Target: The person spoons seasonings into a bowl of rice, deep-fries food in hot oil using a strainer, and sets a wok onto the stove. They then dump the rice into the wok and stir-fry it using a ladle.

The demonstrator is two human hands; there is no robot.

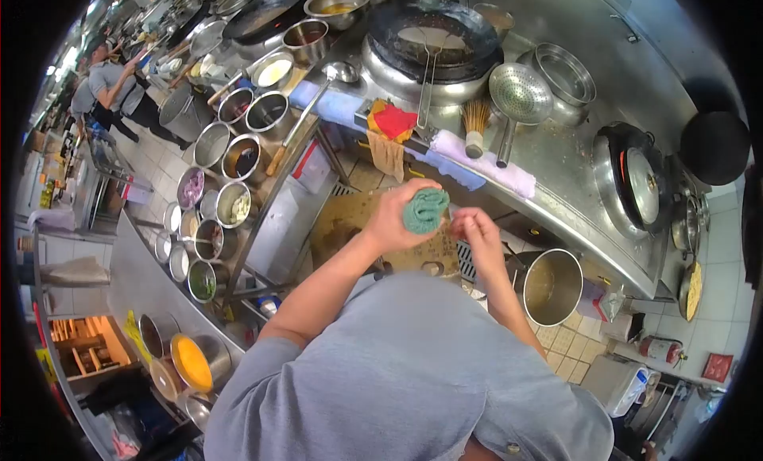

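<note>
My left hand [389, 222] is wrapped around a rolled-up green cloth [426, 211], held in front of my chest with its coiled end facing up. Just to the right of the roll, my right hand [482, 238] has its fingers curled together in a pinch. Whether anything sits between those fingers is too small to tell. Beyond both hands, the stove's front edge carries a lilac towel [485, 165], a red and yellow cloth [393, 122] and a hanging tan rag [386, 155]. A bamboo brush [475, 129] lies by the lilac towel.
A large wok [433, 44] sits on the burner ahead, with a perforated strainer [520, 94] to its right. Several seasoning pots, one a dark sauce pot [242, 157], line the left. A deep metal pot [552, 287] stands low right. Two people [119, 87] are at far left.
</note>
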